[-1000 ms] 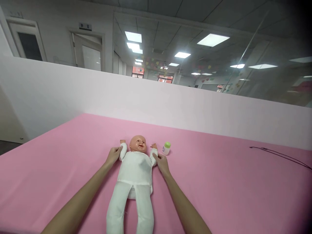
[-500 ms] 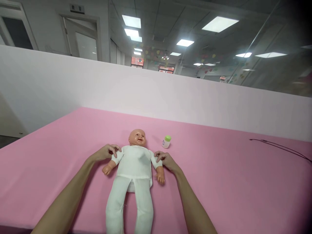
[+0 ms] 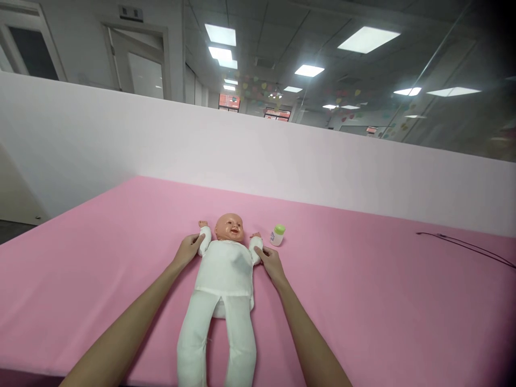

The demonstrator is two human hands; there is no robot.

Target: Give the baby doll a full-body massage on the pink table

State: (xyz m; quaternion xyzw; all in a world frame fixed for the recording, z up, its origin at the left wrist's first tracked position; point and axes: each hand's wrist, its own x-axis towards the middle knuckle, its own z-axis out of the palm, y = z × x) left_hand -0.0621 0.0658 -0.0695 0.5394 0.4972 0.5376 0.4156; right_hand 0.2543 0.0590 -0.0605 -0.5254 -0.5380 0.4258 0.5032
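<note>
Baby doll [image 3: 224,269] lies on its back, head toward the far side, near the middle of the pink-covered surface [image 3: 363,306], dressed in a white cloth suit. Change noted: both arms now lie raised beside the head, where moments ago they lay lower along the body, with the hands gripping further down. Left hand [image 3: 186,252] is on the left-of-view white sleeve [image 3: 205,240], fingers close together and curled around it, thumb hidden. Right hand [image 3: 269,264] is on the other sleeve, fingers together and pressed against it; any pinch cannot be told from this view. Small bottle [image 3: 277,235] with green cap stands upright just beside the doll's raised hand. Its label shows bluish print, too small to read. Thin black cable [image 3: 463,247] lies well apart to the right.
</note>
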